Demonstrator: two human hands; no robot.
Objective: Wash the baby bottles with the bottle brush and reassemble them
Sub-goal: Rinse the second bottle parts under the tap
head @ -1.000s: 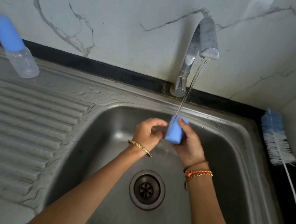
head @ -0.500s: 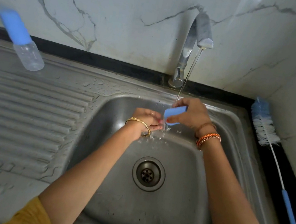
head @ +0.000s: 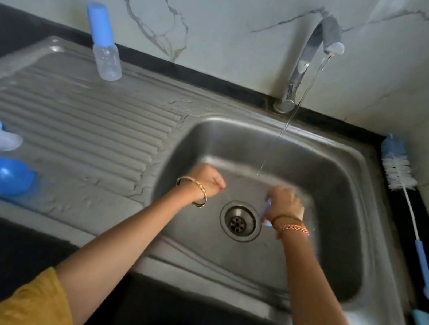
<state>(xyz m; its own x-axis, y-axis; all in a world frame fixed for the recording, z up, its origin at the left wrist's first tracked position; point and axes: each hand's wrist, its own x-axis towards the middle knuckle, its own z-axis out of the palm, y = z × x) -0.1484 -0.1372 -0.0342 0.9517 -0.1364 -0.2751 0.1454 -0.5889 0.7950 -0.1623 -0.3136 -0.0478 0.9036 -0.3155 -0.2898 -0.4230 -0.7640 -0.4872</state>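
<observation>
The right hand [head: 284, 204], blurred, grips a blue bottle cap [head: 266, 212] over the steel sink [head: 340, 210], at three o'clock from the drain [head: 239, 221]. The left hand [head: 206, 179] is clenched, empty, at ten o'clock.

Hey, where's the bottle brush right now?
In the head view the bottle brush lies on the dark counter right of the sink, bristles toward the wall, untouched by either hand.
</observation>
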